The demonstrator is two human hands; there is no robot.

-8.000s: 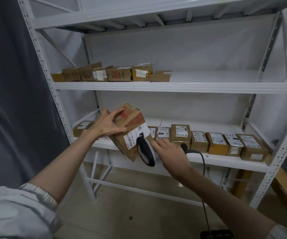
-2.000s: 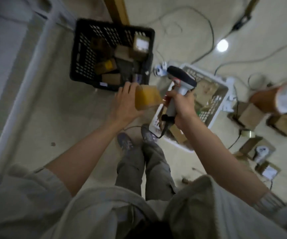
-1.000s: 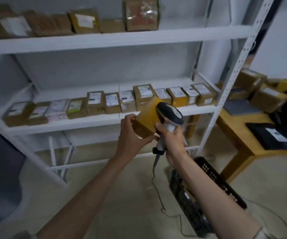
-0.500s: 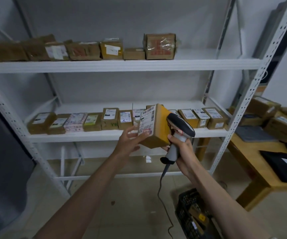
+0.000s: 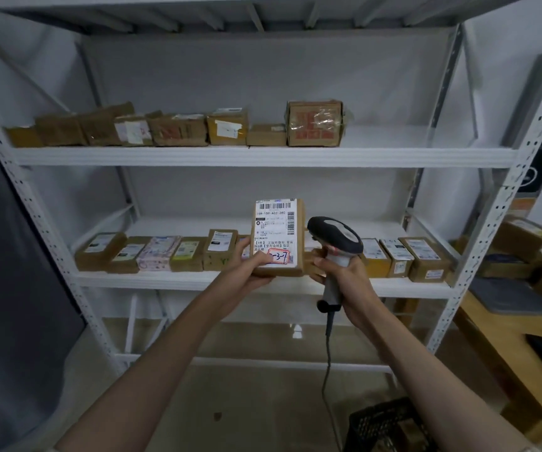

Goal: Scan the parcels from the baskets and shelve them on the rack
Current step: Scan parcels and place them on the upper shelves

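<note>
While my left hand (image 5: 250,266) gripped the parcel (image 5: 278,238) upright, label facing me, my right hand (image 5: 344,272) clenched the scanner (image 5: 335,241) just beside it.

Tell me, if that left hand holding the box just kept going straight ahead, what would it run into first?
Probably the row of parcels on the lower shelf. The left hand holds the labelled parcel just in front of that row, so the parcel would likely touch them first; depth is hard to judge.

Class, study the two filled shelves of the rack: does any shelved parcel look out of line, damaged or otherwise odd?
On the upper shelf, the tall parcel with red print at the right end of the row stands higher than its neighbours, and its clear wrapping looks crumpled. The lower row sits fairly even. Nothing appears spilled or fallen.
</note>
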